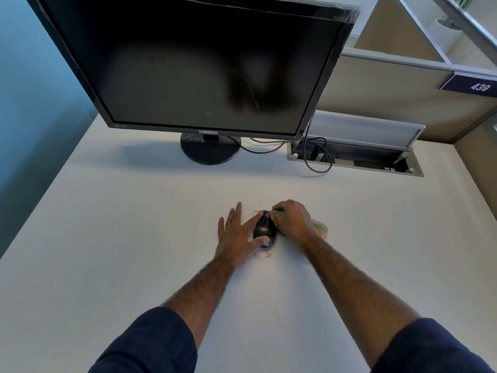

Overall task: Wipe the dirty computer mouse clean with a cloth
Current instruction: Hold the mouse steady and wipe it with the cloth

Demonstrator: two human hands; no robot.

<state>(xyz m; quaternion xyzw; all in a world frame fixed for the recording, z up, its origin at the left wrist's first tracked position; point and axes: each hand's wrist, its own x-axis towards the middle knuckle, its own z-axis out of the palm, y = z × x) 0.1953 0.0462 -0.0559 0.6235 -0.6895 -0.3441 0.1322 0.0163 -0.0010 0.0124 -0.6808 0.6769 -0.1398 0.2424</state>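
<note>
A small black computer mouse [264, 229] lies on the white desk [134, 238], flecked with pale dirt. My left hand [236, 232] holds it from the left, index finger along its far side and thumb on its near end. My right hand [293, 219] is closed on a beige cloth [320, 228] and presses it against the mouse's right front. Most of the cloth is hidden under that hand; a bunch of it sticks out to the right. Brown crumbs [265, 254] lie on the desk just in front of the mouse and a few beyond it.
A black monitor [193, 63] on a round stand [209, 150] stands at the back of the desk. To its right an open cable tray [355, 157] is set into the desk, with a black cable [317, 168] looping out. Grey partition panels [390, 90] close the back right.
</note>
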